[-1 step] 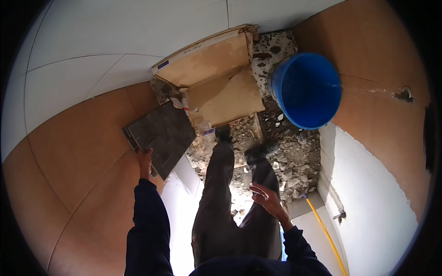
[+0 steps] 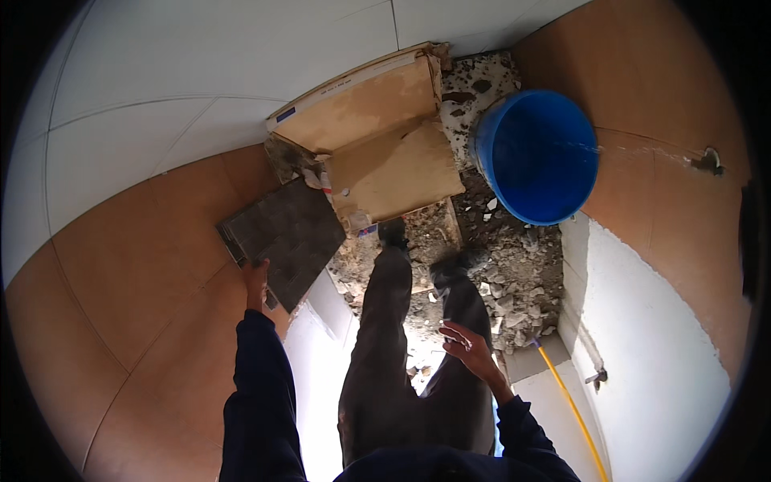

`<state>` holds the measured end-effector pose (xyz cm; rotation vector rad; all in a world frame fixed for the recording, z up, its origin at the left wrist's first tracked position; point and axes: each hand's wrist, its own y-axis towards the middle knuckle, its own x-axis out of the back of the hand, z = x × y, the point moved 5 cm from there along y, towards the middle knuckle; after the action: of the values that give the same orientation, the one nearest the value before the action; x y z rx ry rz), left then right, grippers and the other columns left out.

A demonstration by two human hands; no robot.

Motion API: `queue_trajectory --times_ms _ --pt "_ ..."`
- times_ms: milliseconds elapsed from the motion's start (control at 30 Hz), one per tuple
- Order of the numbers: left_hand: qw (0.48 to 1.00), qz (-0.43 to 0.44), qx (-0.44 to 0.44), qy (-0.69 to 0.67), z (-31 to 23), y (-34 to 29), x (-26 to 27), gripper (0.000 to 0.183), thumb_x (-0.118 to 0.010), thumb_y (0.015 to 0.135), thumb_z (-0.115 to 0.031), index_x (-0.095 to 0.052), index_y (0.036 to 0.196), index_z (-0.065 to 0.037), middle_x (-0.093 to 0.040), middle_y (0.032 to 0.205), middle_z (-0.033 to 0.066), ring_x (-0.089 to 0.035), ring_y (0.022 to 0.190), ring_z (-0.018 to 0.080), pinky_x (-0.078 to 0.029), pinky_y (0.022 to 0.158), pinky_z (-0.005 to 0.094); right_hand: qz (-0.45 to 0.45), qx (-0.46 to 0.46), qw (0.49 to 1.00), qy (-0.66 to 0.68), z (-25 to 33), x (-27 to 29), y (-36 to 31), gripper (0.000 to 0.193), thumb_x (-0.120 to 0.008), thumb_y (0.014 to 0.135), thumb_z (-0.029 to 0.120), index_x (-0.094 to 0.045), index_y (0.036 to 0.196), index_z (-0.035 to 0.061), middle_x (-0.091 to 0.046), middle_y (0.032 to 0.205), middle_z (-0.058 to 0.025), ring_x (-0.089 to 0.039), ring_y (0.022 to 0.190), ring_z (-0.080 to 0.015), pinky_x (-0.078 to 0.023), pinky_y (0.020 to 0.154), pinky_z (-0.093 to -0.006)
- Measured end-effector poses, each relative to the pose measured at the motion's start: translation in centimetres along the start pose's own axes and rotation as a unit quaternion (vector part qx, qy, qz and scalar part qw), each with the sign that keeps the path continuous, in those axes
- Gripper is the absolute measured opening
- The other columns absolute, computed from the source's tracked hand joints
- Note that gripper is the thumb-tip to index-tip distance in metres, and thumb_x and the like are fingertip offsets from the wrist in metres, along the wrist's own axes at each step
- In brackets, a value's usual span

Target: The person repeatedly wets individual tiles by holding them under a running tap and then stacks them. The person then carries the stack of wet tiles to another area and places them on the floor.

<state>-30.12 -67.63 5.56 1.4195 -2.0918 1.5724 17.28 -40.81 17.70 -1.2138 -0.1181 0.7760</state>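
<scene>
On the left, a small stack of dark grey tiles [image 2: 285, 229] with a brick-like pattern leans over against the brown wall. My left hand [image 2: 255, 285] grips the stack's near left edge, its fingertips at the top face; part of the fingers is hidden by the edge. My right hand [image 2: 470, 349] hovers by my right knee, holding nothing, its fingers loosely stretched out and apart. Beyond my feet lies an opened cardboard box [image 2: 393, 173], with one flap raised against the far wall.
A blue bucket [image 2: 542, 157] stands at the far right, near a wall pipe outlet [image 2: 708, 161] with a thin stream of water. Broken rubble [image 2: 518, 293] covers the floor around my feet. A yellow pole [image 2: 572, 406] slants at the lower right, beside a wall tap [image 2: 596, 376].
</scene>
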Motion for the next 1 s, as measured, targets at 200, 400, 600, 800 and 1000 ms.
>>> queue_trajectory --times_ms 200,400,600,800,1000 --pt "0.908 -0.157 0.017 0.387 -1.6 1.0 3.4 0.050 -0.071 0.082 -0.026 -0.056 0.120 0.003 -0.060 0.120 0.0221 -0.059 0.107 0.0362 -0.045 0.091 0.0422 0.008 -0.008 0.993 -0.115 -0.4 2.2 -0.6 0.056 -0.072 0.083 0.005 -0.049 0.134 0.0024 -0.059 0.126 -0.0126 -0.053 0.119 -0.0176 -0.047 0.097 -0.0307" --pt "0.802 -0.296 -0.292 0.429 -8.9 -4.6 -2.9 0.048 -0.070 0.082 -0.026 -0.057 0.117 0.004 -0.057 0.119 0.0254 -0.054 0.116 0.0353 -0.040 0.099 0.0445 -0.028 -0.017 0.998 0.056 0.5 4.0 -1.9 0.057 -0.067 0.089 0.018 -0.043 0.138 0.0009 -0.056 0.129 -0.0160 -0.053 0.121 -0.0218 -0.047 0.098 -0.0349" --pt "0.876 0.056 -0.443 0.184 -19.0 3.4 -24.4 0.056 -0.058 0.088 -0.017 -0.040 0.136 0.006 -0.043 0.136 0.0291 -0.041 0.127 0.0421 -0.035 0.106 0.0445 -0.042 -0.023 0.982 0.185 0.5 0.6 2.4 0.065 -0.062 0.091 0.034 -0.038 0.139 -0.0021 -0.055 0.130 -0.0214 -0.049 0.126 -0.0289 -0.041 0.104 -0.0437" --pt "0.816 -0.051 -0.533 0.219 -28.9 11.3 -28.5 0.061 -0.066 0.081 -0.011 -0.041 0.135 0.004 -0.041 0.137 0.0250 -0.042 0.125 0.0409 -0.039 0.102 0.0457 -0.052 -0.020 0.978 0.203 1.0 -3.6 7.4 0.063 -0.061 0.091 0.034 -0.039 0.137 -0.0031 -0.055 0.129 -0.0237 -0.052 0.123 -0.0315 -0.042 0.103 -0.0435" --pt "0.775 -0.137 -0.547 0.285 -30.7 10.2 -25.5 0.060 -0.073 0.074 -0.009 -0.048 0.128 0.003 -0.046 0.124 0.0197 -0.046 0.118 0.0375 -0.041 0.099 0.0450 -0.045 -0.038 0.973 0.221 -0.3 -5.5 7.8 0.059 -0.063 0.089 0.027 -0.043 0.136 -0.0032 -0.058 0.126 -0.0215 -0.053 0.122 -0.0298 -0.042 0.102 -0.0415"
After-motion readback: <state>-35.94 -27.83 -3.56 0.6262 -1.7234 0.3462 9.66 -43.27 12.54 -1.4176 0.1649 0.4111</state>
